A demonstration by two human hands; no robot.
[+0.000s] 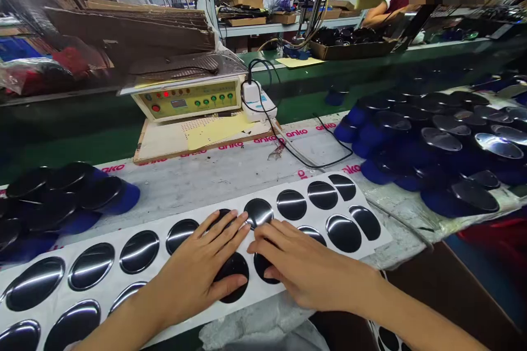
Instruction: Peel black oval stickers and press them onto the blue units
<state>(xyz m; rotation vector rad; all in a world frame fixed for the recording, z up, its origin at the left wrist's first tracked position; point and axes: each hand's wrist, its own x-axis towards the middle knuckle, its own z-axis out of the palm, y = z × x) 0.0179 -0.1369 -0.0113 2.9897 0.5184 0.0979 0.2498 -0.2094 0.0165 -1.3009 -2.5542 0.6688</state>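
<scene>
A long white sheet (164,279) carries two rows of shiny black round stickers and lies across the table in front of me. My left hand (197,266) rests flat on it with fingers spread. Its fingertips cover part of an upper-row sticker, and the thumb lies over a black round sticker (233,282) in the lower row. Beside it, my right hand (304,263) is over the sheet with bent fingers. Its thumb and forefinger are apart at another lower-row sticker (263,270). The other fingertips are close to an upper-row sticker (258,212).
Dark blue cups with shiny black tops (411,137) crowd the right side; more cups (74,192) stand at the left. A control box (189,100) with a power strip (259,105) sits behind. A black cable (317,166) crosses the table. A co-worker's arm (376,13) shows beyond.
</scene>
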